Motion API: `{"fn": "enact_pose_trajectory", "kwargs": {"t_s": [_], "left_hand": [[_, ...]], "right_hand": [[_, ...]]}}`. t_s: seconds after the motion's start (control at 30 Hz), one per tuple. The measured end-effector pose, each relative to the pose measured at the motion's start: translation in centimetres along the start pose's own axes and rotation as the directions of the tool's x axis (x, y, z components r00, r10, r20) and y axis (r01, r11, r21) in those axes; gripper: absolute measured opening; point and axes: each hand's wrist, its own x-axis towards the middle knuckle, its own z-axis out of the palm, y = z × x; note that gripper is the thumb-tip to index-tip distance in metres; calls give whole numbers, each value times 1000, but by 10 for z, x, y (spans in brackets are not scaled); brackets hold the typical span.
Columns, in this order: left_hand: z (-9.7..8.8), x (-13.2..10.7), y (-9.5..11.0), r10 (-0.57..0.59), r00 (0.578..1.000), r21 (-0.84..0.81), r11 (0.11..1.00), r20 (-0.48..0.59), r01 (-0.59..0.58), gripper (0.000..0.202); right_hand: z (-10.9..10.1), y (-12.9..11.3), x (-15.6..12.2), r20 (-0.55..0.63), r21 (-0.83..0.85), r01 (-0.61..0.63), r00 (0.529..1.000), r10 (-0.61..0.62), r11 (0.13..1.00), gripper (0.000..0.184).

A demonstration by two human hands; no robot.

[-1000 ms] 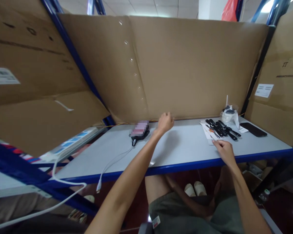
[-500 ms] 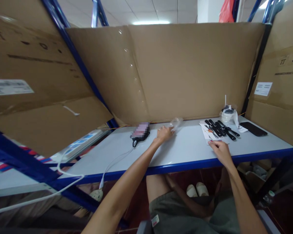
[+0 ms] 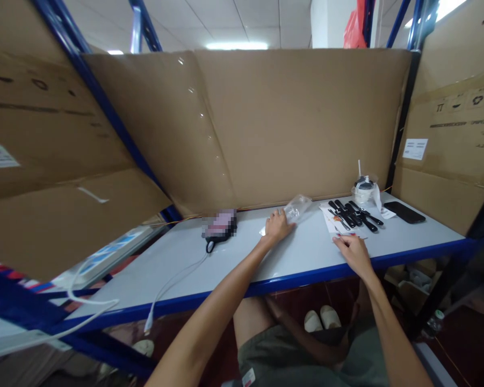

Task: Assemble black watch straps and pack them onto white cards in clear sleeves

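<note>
My left hand is on a clear plastic bag, fingers curled over it. Part of the bag reaches beneath the hand and shows past its far side. Near the table's front edge, my right hand is closed in a pinch. A thin, slender thing shows beside its fingertips, too small to name. Just beyond that hand lies a printed sheet of paper. On and beside the sheet rest several black-handled utensils, grouped together, their exact kind unclear.
A phone lies at the right, near a wrapped cup with a straw. Toward the left is a blurred device in a black case, beside a white cable. Cardboard walls the back of the blue-edged table.
My left hand now lies over the plastic bag, which appears more spread out and nearer to me. The right hand keeps its pinch beside the paper. The view has shifted slightly to the right.
</note>
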Motion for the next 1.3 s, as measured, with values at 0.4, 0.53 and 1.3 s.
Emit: {"fn": "enact_pose_trajectory", "kwargs": {"t_s": [0.4, 0.53, 1.3], "left_hand": [[9, 6, -25, -41, 996, 12, 999, -84, 42, 71], [7, 6, -32, -71, 994, 25, 997, -82, 73, 71], [9, 12, -34, -59, 998, -21, 998, -29, 58, 72]], "right_hand": [[-3, -4, -2, -16, 110, -13, 1000, 15, 994, 40], [-49, 28, 26, -348, 71, -110, 929, 128, 991, 31], [-182, 153, 119, -147, -781, -282, 950, 275, 557, 69]]}}
